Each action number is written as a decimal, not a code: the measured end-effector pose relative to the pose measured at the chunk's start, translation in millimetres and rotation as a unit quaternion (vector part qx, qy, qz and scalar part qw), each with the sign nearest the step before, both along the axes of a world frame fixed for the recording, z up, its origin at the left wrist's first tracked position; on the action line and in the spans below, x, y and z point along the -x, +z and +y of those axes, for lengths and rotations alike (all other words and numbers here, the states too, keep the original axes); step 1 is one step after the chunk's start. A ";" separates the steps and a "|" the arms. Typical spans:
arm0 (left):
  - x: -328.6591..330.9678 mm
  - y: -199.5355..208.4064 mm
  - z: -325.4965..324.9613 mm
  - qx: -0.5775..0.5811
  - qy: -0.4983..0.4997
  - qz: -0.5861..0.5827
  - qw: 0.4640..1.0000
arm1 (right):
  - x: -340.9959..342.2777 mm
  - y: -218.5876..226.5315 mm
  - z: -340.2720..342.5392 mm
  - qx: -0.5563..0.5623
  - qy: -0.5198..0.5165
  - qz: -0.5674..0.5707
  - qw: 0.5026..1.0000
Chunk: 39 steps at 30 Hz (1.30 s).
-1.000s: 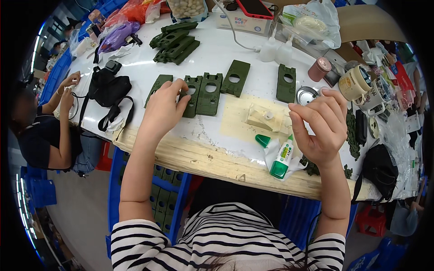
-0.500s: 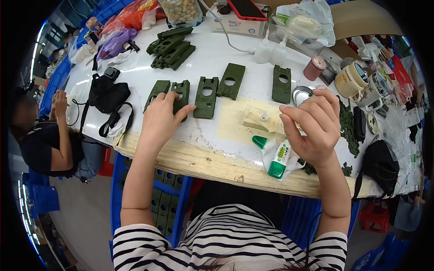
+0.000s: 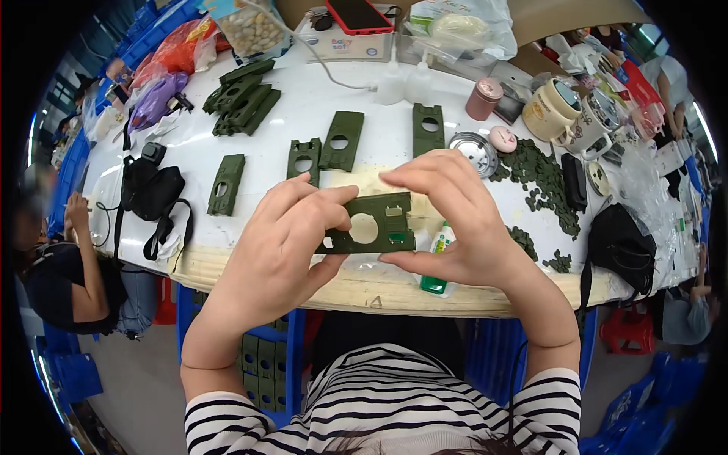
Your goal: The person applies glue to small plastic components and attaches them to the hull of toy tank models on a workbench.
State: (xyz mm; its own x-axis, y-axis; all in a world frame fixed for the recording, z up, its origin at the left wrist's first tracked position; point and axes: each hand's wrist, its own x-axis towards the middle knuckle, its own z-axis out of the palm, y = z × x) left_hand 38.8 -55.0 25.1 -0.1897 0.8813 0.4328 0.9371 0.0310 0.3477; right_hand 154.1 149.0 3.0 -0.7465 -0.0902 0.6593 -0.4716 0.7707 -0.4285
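My left hand [image 3: 284,239] grips a dark green plastic tank hull plate [image 3: 385,224] by its left end, tilted up above the table's front edge. A large round hole and smaller rectangular openings pass through it. My right hand [image 3: 466,220] is at the plate's other end, fingers and thumb spread above and below it; contact is unclear. Behind the plate lies a cream-coloured block, mostly hidden. A white and green glue bottle [image 3: 437,265] lies under my right hand. Similar green plates lie beyond: one at left [image 3: 226,186], two near the middle [image 3: 343,142], another farther right [image 3: 428,135].
A stack of green hull plates [image 3: 243,102] lies at the back left. Small green parts [image 3: 542,174] are heaped at right, beside a round metal tin [image 3: 485,163]. Mugs [image 3: 550,110] and a black pouch [image 3: 622,250] stand farther right. Another person [image 3: 72,280] sits at left.
My left hand has lifted a hull plate off the table and brought it rightward before me. My right hand has gone from bent, gathered fingers to spread ones by the plate. The view has shifted.
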 end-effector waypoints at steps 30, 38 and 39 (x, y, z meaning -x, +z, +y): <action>20.1 -28.6 63.3 -0.064 -0.123 -0.737 0.661 | -25.2 -20.7 174.1 0.037 -0.263 -0.473 0.840; 17.3 -33.1 62.9 -0.042 -0.114 -0.749 0.652 | -22.9 -22.5 174.6 0.065 -0.268 -0.485 0.830; 17.0 -34.1 63.1 -0.040 -0.111 -0.749 0.652 | -23.0 -22.6 175.1 0.060 -0.265 -0.488 0.830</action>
